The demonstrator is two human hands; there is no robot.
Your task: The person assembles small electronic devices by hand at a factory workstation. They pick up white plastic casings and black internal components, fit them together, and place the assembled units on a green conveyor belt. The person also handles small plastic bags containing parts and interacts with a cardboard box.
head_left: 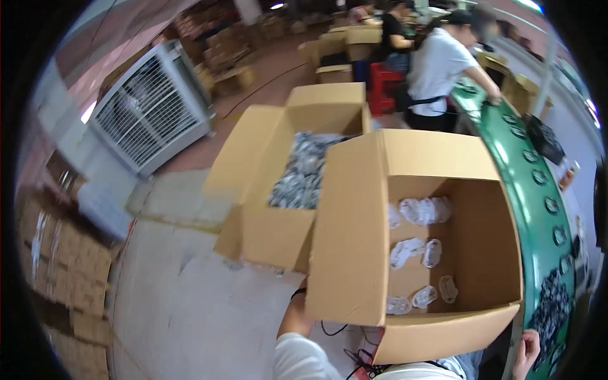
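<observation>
An open cardboard box (482, 247) stands in front of me. Several clear plastic pieces (432, 253) lie in groups on its bottom. My left hand (303, 292) is at the lower corner of the box's left flap (348, 234), and the flap hides its fingers. At the lower right my right hand (527, 352) rests by the near edge of the green conveyor belt (506, 152), fingers curled. Whether it holds anything does not show. Just beyond it a heap of small black parts (551, 304) lies on the belt.
A second open carton (272, 237) holds many grey wrapped pieces (304, 171). Round black parts (539, 177) line the belt, where a co-worker (437, 69) works. A large grey air cooler (152, 104) and stacked cartons (69, 259) stand left. Black cables (361, 361) lie below the box.
</observation>
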